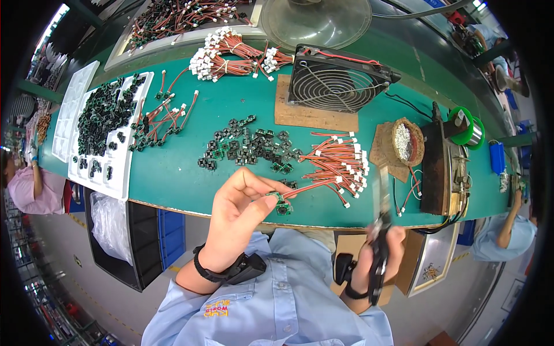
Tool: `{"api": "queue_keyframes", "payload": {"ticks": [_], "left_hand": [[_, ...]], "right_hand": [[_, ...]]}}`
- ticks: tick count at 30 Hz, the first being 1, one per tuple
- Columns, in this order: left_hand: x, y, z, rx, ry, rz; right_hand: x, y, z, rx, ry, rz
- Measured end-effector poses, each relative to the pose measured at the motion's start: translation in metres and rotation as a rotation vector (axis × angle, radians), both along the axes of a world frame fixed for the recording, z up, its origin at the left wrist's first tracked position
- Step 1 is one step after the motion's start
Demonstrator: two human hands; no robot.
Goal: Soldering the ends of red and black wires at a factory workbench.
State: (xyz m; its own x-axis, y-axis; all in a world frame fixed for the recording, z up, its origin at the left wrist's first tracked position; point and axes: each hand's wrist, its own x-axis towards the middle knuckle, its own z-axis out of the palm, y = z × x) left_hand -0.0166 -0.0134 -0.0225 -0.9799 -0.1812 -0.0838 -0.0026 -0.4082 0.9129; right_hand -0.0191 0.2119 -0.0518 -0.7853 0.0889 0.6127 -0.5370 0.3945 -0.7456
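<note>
Our left hand (239, 209) has its fingers closed on a small green-and-black circuit board (282, 209) above the tabletop's (173, 180) near edge, red-and-black wires (314, 185) meeting it. Our right hand (393, 249) grips a blurred black-handled tool (379, 254). Wired boards (156, 137) lie left; bare boards (259, 144) await, centre.

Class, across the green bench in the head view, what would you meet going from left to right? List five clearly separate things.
White tray of parts → loose circuit boards → spread of wires with white plugs → round dish of white bits → green spool.
</note>
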Motion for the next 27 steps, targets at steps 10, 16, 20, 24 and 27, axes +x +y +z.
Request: {"api": "queue_keyframes", "payload": {"ticks": [10, 16, 20, 24, 27], "left_hand": [[0.006, -0.007, 0.004, -0.116, 0.005, 0.206], [0.009, -0.003, 0.006, -0.268, 0.051, 0.246], [0.013, -0.004, 0.005, -0.311, 0.084, 0.256], [0.016, -0.004, 0.004, -0.402, 0.051, 0.203], [0.016, 0.003, 0.007, -0.557, 0.046, 0.266]], "right_hand": [[-0.032, 0.003, -0.021, 0.258, -0.145, -0.016], [-0.040, -0.038, -0.008, 0.643, -0.080, 0.091], [-0.040, -0.046, -0.003, 0.705, -0.069, -0.001], [-0.039, -0.038, -0.007, 0.619, -0.034, 0.017], [-0.037, -0.031, -0.008, 0.450, -0.006, 0.048]]}}
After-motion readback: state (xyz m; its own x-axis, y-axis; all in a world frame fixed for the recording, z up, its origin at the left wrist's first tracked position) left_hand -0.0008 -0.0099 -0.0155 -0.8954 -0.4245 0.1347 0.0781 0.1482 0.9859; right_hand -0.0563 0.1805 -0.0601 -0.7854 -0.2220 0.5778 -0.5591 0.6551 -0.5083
